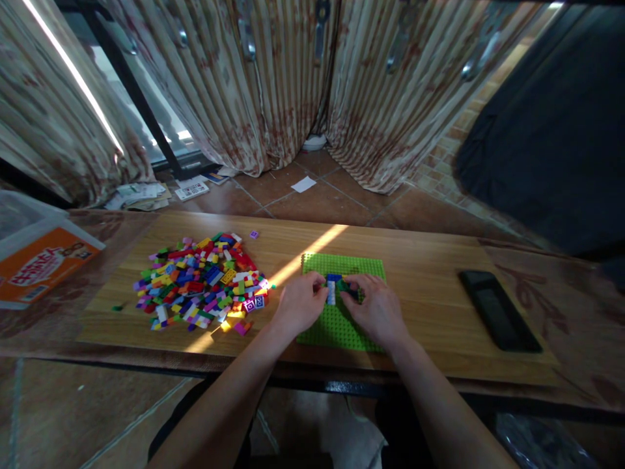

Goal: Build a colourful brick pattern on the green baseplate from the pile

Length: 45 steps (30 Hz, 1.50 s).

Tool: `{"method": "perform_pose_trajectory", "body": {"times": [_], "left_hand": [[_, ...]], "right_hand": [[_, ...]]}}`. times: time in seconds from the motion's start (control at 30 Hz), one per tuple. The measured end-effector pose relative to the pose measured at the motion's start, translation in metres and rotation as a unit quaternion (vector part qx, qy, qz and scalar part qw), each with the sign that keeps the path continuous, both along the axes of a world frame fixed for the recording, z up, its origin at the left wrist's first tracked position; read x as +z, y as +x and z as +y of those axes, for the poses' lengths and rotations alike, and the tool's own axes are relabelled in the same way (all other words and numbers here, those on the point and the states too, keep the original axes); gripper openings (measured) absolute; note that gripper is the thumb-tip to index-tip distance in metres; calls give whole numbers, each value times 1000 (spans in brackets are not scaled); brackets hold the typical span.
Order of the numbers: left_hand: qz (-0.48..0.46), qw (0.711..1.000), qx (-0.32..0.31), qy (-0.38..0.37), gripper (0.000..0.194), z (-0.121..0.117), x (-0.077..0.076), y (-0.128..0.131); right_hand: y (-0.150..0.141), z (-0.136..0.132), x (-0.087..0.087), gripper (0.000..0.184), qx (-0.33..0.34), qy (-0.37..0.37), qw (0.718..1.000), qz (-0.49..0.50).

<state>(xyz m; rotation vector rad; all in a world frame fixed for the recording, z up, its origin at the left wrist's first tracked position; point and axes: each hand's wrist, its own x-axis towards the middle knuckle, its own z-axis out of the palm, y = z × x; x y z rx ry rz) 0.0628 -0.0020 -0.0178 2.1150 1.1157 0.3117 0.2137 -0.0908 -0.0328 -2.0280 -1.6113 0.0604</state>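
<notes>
A green studded baseplate (325, 335) lies on the wooden board in front of me. On it, a blue brick (334, 278) sits at the far end of a pale white brick (331, 293), between my two hands. My left hand (303, 303) comes in from the left, its fingers curled in a pinch beside these bricks; whatever is between the fingertips is hidden. From the right, my right hand (378, 309) has thumb and fingers closed around a dark green brick (347, 286), close to the white one. The fingers partly cover the dark green brick.
A large pile of mixed coloured bricks (200, 280) spreads over the left of the wooden board (424, 286). A lone purple brick (254, 234) lies behind it. The black phone (498, 309) rests at the right. An orange-labelled plastic box (43, 260) stands far left.
</notes>
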Motion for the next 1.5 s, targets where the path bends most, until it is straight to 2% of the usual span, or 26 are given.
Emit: {"method": "perform_pose_trajectory", "body": {"times": [0.2, 0.47, 0.6, 0.9, 1.13, 1.3, 1.5], "left_hand": [[1, 1000, 5, -2, 20, -1, 1, 0], [4, 1000, 3, -4, 19, 0, 1, 1], [14, 1000, 7, -1, 20, -1, 1, 0], [13, 1000, 4, 7, 20, -1, 0, 0], [11, 1000, 2, 13, 19, -2, 0, 1], [1, 1000, 17, 22, 18, -3, -2, 2], [-25, 995, 35, 93, 19, -10, -4, 7]], "right_hand": [[-1, -1, 5, 17, 47, -16, 999, -7], [13, -3, 6, 39, 113, -48, 992, 11], [15, 0, 4, 35, 129, -58, 990, 1], [16, 0, -2, 28, 104, -26, 994, -30], [15, 2, -3, 27, 103, -12, 995, -1], [20, -2, 0, 18, 57, 15, 998, 17], [30, -7, 2, 15, -15, 9, 998, 53]]}}
